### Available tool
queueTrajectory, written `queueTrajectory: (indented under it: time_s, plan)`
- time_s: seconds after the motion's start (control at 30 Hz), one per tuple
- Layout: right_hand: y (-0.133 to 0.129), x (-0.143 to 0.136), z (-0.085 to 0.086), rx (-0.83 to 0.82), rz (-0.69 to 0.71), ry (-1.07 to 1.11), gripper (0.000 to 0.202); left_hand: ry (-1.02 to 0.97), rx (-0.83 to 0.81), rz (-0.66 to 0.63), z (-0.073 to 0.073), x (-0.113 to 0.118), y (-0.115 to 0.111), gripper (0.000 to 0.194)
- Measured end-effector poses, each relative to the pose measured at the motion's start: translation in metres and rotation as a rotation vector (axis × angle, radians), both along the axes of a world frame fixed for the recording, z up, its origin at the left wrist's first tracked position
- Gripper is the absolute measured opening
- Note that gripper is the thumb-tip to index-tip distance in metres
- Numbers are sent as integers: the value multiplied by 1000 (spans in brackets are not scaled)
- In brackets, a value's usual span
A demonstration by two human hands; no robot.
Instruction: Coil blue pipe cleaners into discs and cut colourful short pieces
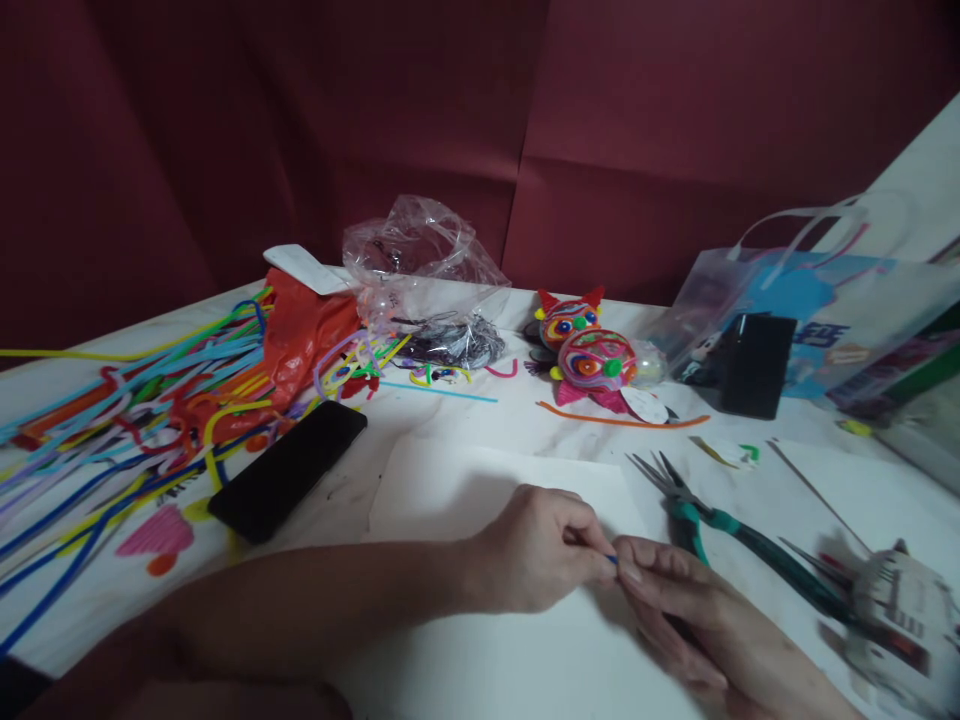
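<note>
The left hand (536, 550) and right hand (675, 590) have their fingers clamped on a blue bit (612, 560) between them. From there, a red bag (315, 335) spilling coloured stems (195, 345) lies at ten o'clock, a clear bag (412, 245) holding dark strands (450, 345) at eleven.

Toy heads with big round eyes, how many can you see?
2. The red-eared head is toward the back, right of centre; the pink-eared head is in front, partly overlapping it in view. More could be hidden.
</note>
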State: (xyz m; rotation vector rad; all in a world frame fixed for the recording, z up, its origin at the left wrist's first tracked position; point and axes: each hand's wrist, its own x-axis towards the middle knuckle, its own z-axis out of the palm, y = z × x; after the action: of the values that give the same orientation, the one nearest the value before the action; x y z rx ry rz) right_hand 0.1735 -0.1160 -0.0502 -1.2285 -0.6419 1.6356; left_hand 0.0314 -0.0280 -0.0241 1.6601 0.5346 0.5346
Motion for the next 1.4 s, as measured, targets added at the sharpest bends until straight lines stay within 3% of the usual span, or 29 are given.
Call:
queueTrajectory:
  time_s: [0.13,0.27,0.37,0.5,0.63,0.73,0.87,0.97,1.2,1.4]
  plan:
    - [-2,-2,2,46,25,63,32,-55,-215,-35,2,0,2,4]
    - [-2,-5,6,51,4,24,34,36,-71,-81,4,0,10,2]
    - [-1,-6,4,16,-29,84,36,-20,15,-20,3,1,7,4]
    - [0,-8,-1,-22,-74,199,31,-156,-49,119,-4,4,-4,5]
    - [2,-9,2,-12,-85,191,31,-124,-13,213,-7,6,-8,5]
    - [2,-9,4,12,-95,37,36,14,228,120,-5,4,-2,6]
    - [2,-10,3,21,-91,-190,39,237,852,-149,1,-1,7,18]
    - [2,-11,2,23,-53,-208,41,316,1007,-204,4,-3,9,17]
    - [3,-12,6,10,-9,-156,38,344,905,-182,3,-2,11,12]
    - [0,-10,5,27,-43,-84,38,134,522,-9,-4,0,5,9]
